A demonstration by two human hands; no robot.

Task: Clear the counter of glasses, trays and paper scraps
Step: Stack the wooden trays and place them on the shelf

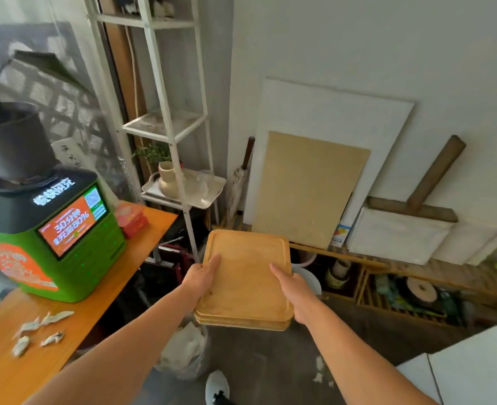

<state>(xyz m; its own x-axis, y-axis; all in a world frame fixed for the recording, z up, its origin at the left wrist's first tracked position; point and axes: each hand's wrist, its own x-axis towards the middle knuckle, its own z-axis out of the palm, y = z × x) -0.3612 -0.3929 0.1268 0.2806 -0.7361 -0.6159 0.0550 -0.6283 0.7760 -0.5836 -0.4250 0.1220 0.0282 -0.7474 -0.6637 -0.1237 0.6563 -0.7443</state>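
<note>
I hold a stack of wooden trays (246,276) level in front of me, away from the counter and above the floor. My left hand (202,276) grips the stack's left edge with the thumb on top. My right hand (295,290) grips its right edge the same way. Several crumpled paper scraps (38,331) lie on the orange counter (4,372) at the lower left. On the white shelf unit's low shelf sits a white tray (209,197) with clear glasses (205,178) and a cream vase (167,181).
A green machine with a lit screen (66,229) stands on the counter with a black plant pot (12,141) on top. Red packets (131,219) lie at the counter's far end. A plastic bag (184,352) sits on the floor below. Boards lean against the wall above a low wooden rack (387,287).
</note>
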